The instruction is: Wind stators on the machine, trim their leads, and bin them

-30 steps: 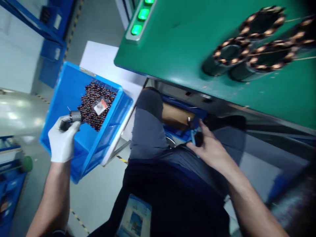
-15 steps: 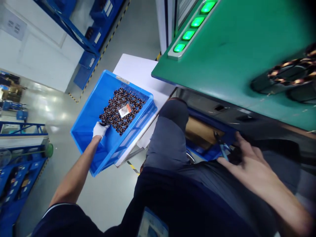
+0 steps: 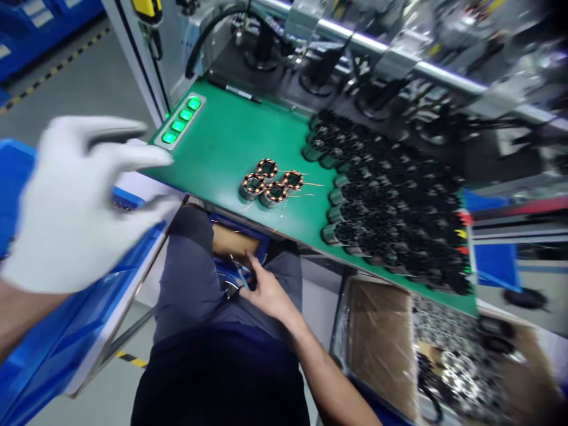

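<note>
My left hand [image 3: 84, 201], in a white glove, is raised over the left side with thumb and fingers apart and nothing between them. My right hand [image 3: 268, 290] is bare, low between the knees, and closed on cutting pliers [image 3: 242, 271] with blue handles; its index finger points along them. On the green worktop [image 3: 222, 130] stand several copper-wound motor stators [image 3: 275, 192] in a small cluster, loose wire ends pointing right. Neither hand touches them.
Many dark cylindrical parts [image 3: 390, 201] cover the worktop's right side. Green-lit buttons [image 3: 178, 126] line its left edge, and machinery [image 3: 319, 65] runs along the back. A blue bin [image 3: 89, 331] is at left, an open drawer-like blue box [image 3: 265, 247] below, and a wrapped brown carton [image 3: 377, 337] lower right.
The view has swung right onto the worktop. My left hand has come out of the blue bin and up toward the worktop, with nothing in it. My right hand still holds the pliers.
</note>
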`<state>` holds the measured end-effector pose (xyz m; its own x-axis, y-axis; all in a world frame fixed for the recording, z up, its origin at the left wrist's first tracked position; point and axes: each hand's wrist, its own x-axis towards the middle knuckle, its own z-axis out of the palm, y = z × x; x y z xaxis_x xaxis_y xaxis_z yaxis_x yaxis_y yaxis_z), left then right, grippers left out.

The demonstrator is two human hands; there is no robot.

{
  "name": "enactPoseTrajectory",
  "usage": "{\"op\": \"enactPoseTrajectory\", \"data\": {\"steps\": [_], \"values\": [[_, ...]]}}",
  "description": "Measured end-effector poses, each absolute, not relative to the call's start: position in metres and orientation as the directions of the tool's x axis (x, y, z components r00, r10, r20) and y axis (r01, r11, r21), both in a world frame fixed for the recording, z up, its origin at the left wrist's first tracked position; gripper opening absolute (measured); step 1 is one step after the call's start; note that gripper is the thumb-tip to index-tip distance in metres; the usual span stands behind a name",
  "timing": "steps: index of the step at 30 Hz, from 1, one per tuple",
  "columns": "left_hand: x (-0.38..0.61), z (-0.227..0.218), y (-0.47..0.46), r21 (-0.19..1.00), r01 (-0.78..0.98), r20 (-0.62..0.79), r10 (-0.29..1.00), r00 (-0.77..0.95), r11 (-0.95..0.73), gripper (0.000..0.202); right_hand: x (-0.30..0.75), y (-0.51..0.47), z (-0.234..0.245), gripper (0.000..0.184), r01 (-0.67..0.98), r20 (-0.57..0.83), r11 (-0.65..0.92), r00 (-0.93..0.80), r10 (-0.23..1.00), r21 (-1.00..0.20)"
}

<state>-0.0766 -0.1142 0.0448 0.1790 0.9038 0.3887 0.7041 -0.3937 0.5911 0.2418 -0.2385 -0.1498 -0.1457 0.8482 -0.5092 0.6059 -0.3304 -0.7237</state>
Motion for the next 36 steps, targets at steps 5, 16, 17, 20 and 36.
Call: {"op": "enactPoseTrajectory", "data": {"steps": [5, 16, 17, 20, 36], "values": [[0.032, 0.022, -0.057, 0.53, 0.58, 0.361, 0.784, 0.506, -0.618, 0.019, 0.242, -0.252, -0.13, 0.11, 0.527, -0.437, -0.318, -0.117, 0.892, -0.788], [0.029, 0.015, -0.141, 0.648, 0.553, 0.455, 0.848, 0.271, -0.524, 0.019, 0.26, -0.3, -0.121, 0.068, 0.242, -0.246, -0.258, 0.078, 0.966, -0.935], [0.03, 0.018, -0.158, 0.625, 0.585, 0.443, 0.852, 0.279, -0.517, 0.02, 0.258, -0.303, -0.115, 0.064, 0.209, -0.231, -0.242, 0.075, 0.97, -0.948], [0.031, 0.019, -0.192, 0.527, 0.686, 0.419, 0.856, 0.304, -0.502, 0.023, 0.252, -0.306, -0.089, 0.057, 0.146, -0.128, -0.133, 0.039, 0.991, -0.98], [0.02, 0.002, -0.211, 0.5, 0.713, 0.334, 0.869, 0.366, -0.492, 0.017, 0.241, -0.287, -0.048, 0.076, 0.19, 0.103, 0.118, -0.09, 0.991, -0.975]]}}
